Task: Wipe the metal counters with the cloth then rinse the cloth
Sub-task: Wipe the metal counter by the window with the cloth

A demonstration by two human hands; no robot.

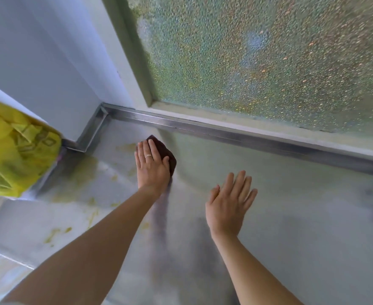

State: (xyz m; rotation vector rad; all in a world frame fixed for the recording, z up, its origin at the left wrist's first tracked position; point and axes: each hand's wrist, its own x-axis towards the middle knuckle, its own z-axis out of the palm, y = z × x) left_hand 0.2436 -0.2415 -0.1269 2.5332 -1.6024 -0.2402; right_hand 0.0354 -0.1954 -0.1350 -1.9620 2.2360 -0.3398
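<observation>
A dark brown cloth (168,151) lies flat on the metal counter (280,216) near its back left corner. My left hand (151,165) presses down on the cloth with straight fingers, a ring on one of them. My right hand (229,204) is spread flat with straight fingers over the counter's middle, holding nothing. Yellowish smears (88,170) mark the counter to the left of the cloth.
A yellow plastic bag (13,150) stands at the counter's left edge. A raised metal rim (247,137) runs along the back under a frosted window (269,58). A white wall (49,62) closes the left side.
</observation>
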